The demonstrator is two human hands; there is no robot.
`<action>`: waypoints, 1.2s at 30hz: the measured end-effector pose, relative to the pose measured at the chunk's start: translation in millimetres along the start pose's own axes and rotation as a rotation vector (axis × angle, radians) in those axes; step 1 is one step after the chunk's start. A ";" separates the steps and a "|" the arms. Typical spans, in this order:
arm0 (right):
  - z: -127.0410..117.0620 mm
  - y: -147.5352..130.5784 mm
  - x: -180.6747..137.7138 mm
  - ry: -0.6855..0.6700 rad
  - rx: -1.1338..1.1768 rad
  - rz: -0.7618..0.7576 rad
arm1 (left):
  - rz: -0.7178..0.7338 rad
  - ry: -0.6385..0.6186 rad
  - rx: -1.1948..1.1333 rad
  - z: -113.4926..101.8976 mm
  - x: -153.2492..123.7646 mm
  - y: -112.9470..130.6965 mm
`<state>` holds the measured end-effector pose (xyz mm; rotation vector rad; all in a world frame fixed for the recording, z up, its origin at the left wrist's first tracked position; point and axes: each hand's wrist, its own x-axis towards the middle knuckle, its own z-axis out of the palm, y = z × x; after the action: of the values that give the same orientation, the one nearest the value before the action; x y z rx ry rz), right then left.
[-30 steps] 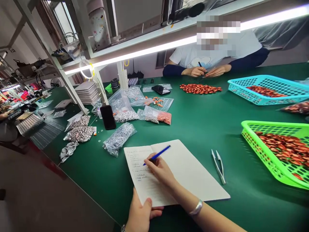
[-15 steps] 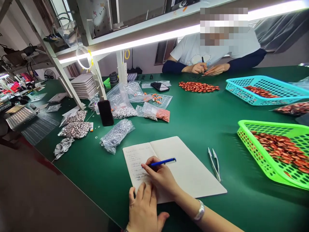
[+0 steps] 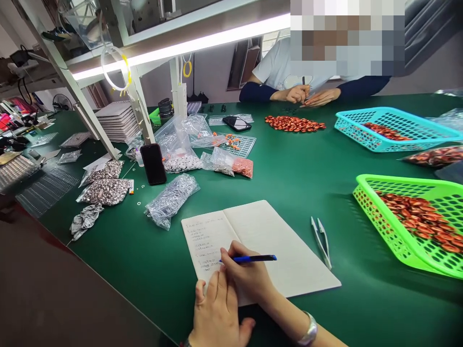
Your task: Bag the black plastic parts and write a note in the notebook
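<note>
An open notebook [image 3: 285, 250] lies on the green table, with handwritten lines on its left page and a bare right page. My right hand [image 3: 249, 272] grips a blue pen [image 3: 253, 259], its tip at the lower lines of the left page. Flat across the bottom of that page rests my left hand [image 3: 219, 308], fingers spread and the thumb out to the right. To the right of the notebook is a pair of tweezers [image 3: 321, 242], apart from both hands.
At the right stand a green basket [image 3: 390, 241] and a blue basket [image 3: 354, 132], both holding reddish-brown pieces. Across the table a person's hands [image 3: 307, 95] work behind a reddish pile [image 3: 294, 124]. Bagged parts [image 3: 108, 192], a plastic bag [image 3: 173, 200] and a phone [image 3: 153, 164] lie leftward.
My right hand has moved slightly down and right on the page, and the pen now lies more level. My left hand stays in place. The view has shifted a little.
</note>
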<state>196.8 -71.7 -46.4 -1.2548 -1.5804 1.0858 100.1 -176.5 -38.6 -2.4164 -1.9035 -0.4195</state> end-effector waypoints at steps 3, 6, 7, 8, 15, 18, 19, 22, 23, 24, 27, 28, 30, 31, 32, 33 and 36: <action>0.1 0.8 -0.8 -0.003 -0.012 0.000 | -0.003 0.002 -0.004 -0.1 -0.1 0.3; 0.1 0.8 -0.9 -0.012 -0.028 -0.002 | 0.005 0.006 0.000 -0.8 -0.1 -0.2; 0.1 0.6 -0.9 -0.015 -0.035 -0.003 | 0.006 0.006 0.001 -0.9 0.0 -0.4; 0.0 0.3 -0.8 -0.017 -0.042 -0.003 | 0.006 0.006 0.001 -1.0 0.0 -0.5; 0.6 -1.1 -0.5 -0.033 -0.073 -0.001 | 0.004 -0.008 0.012 -1.1 -0.4 -0.3; 0.5 -0.3 -0.7 -0.024 -0.073 -0.003 | 0.002 -0.002 0.002 -1.0 -0.8 0.1; 0.3 0.1 -0.9 -0.026 -0.072 -0.005 | 0.001 -0.003 0.000 -0.9 -1.1 0.2; -0.2 1.0 -1.1 -0.040 -0.065 -0.011 | 0.001 -0.010 -0.005 -0.7 -1.7 0.0; -0.2 1.1 -1.1 -0.040 -0.062 -0.011 | 0.000 -0.011 -0.005 -0.7 -1.7 -0.3; -0.2 1.2 -1.1 -0.038 -0.057 -0.010 | 0.000 -0.011 -0.006 -0.7 -1.7 -0.6; 0.0 1.1 -0.9 -0.036 -0.048 -0.005 | 0.007 -0.005 -0.006 -0.8 -1.6 -1.2; 0.1 0.9 -0.9 -0.038 -0.049 -0.004 | 0.010 -0.005 -0.006 -0.8 -1.5 -1.4; 0.2 0.6 -0.9 -0.041 -0.053 -0.004 | 0.011 -0.001 -0.005 -0.9 -1.3 -1.5; 0.1 0.4 -0.8 -0.039 -0.055 -0.003 | 0.011 0.001 -0.004 -0.8 -1.1 -1.5; 0.1 0.2 -0.8 -0.035 -0.054 -0.002 | 0.012 0.005 -0.003 -0.8 -1.0 -1.6; 0.0 0.0 -0.8 -0.030 -0.053 -0.001 | 0.013 0.008 -0.001 -0.8 -0.8 -1.6; 0.0 -0.1 -0.6 -0.025 -0.048 -0.001 | 0.011 0.010 0.003 -0.9 -0.8 -1.6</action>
<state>196.8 -72.3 -46.3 -1.2766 -1.6343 1.0724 98.2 -177.0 -38.2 -2.4173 -1.8844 -0.4277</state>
